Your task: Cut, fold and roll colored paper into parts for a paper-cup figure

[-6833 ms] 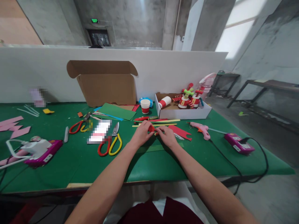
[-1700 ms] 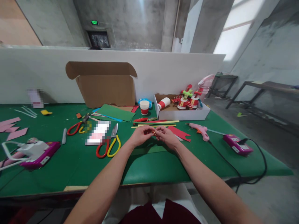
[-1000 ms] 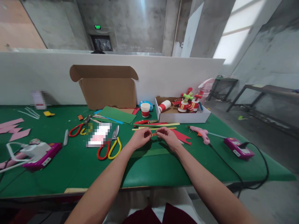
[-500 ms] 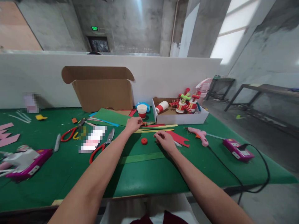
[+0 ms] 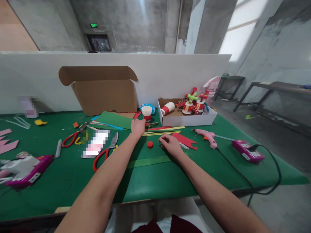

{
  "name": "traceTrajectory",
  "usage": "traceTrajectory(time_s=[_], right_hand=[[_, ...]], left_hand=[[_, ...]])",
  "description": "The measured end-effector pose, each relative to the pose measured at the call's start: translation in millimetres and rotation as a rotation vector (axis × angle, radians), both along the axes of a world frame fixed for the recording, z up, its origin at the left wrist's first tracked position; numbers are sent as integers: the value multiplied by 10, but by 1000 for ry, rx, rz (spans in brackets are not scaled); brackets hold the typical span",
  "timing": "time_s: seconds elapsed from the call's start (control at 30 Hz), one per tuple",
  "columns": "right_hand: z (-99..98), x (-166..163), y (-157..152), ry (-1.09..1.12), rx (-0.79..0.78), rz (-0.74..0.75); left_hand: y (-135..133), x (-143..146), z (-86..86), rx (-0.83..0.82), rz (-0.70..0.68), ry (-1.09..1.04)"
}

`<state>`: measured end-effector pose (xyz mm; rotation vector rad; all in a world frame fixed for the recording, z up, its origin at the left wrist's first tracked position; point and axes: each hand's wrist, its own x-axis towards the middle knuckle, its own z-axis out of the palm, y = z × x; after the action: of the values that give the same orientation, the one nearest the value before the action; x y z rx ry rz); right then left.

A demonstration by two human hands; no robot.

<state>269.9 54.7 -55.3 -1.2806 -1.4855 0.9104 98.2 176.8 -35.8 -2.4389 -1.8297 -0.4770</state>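
Note:
My left hand (image 5: 138, 128) is stretched out in front of the paper cup (image 5: 146, 114), which is white with a red band. Its bent fingers close at the left end of a red, green and yellow folded paper spring (image 5: 152, 124); their tips are partly hidden. Closer to me, my right hand (image 5: 169, 144) hangs low over the table, fingers curled together, and whatever may be between them is too small to make out. Between the hands lies a small red paper roll (image 5: 150, 144). Red cut paper (image 5: 186, 141) lies beside the right hand, and thin yellow strips (image 5: 165, 133) lie beyond it.
A white box (image 5: 189, 121) holds cup figures. A pink glue gun (image 5: 206, 137) with its cord lies right. Red-handled scissors (image 5: 107, 151), pliers (image 5: 73, 137), green sheets (image 5: 116, 120) and a propped cardboard box (image 5: 107, 97) are left. A green strip (image 5: 148, 162) lies in front.
The fingers of my left hand have bent and shifted slightly at the spring's end. My right hand stays nearly in place. The whole view has moved a little.

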Motion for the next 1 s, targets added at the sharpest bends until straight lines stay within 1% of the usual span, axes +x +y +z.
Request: traceTrajectory(time_s=[0.1,0.23,0.33,0.4,0.47,0.57,0.63,0.73,0.8,0.87,1.0], right_hand=[[-3,-1,3,-27,-1,-2],[6,-10,4,-41,-4,6],[6,-22,9,-53,3,22],[-4,-27,14,-34,4,29],[-17,-26,18,-18,5,28],[-14,-6,11,-46,16,4],[21,12,0,-103,50,-28],[109,9,2,-204,135,-86],[155,-32,25,-257,174,-92],[160,-101,62,-286,183,-65],[67,-203,127,-293,172,-74]], left_hand=[[-60,-20,39,11,-19,1],[-195,-104,145,7,-53,-10],[-366,-169,218,-31,-106,-28],[-516,-196,225,-86,-165,-36],[-677,-206,186,-157,-233,-39],[-885,-196,60,-231,-300,-46],[-970,-177,-33,-232,-290,-63],[-1012,-147,-129,-208,-252,-104],[-1012,-132,-150,-193,-246,-132],[-1009,-124,-143,-176,-259,-156],[-1005,-137,-103,-125,-321,-202]])
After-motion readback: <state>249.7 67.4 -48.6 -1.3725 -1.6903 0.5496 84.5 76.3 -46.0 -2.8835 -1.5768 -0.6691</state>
